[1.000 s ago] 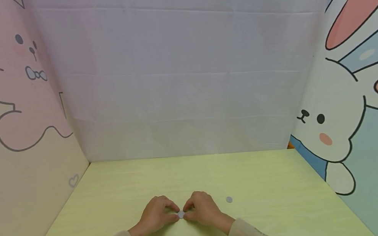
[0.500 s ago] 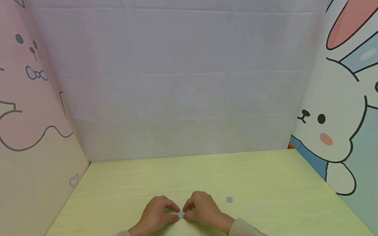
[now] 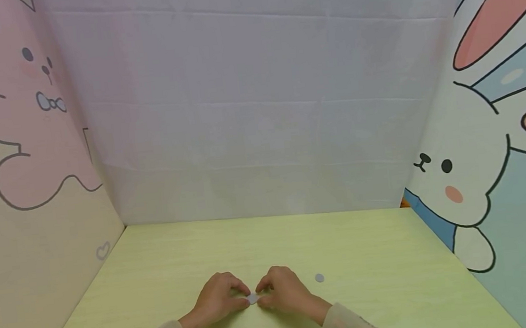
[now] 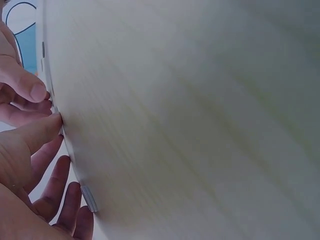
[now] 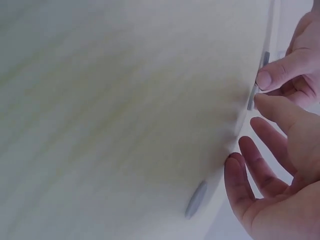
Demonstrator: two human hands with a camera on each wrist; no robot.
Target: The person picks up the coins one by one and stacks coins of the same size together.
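In the head view a small flat grey disc lies between my two hands, low in the middle of the table. My left hand pinches its left edge with thumb and index finger. From the opposite side my right hand has its thumb and index fingertip at the right edge. The right wrist view shows the disc edge-on beside the fingertips. Close to the other fingers of my left hand, a layered grey piece sits on the table; in the head view it is hidden.
A second grey disc lies flat to the right of my right hand. The pale yellow-green table is bounded by a white back sheet and side panels with a pink bear and a white rabbit.
My right hand has shifted slightly to the right, and more of the disc's right edge shows between the hands. My left hand and the second disc stay in place.
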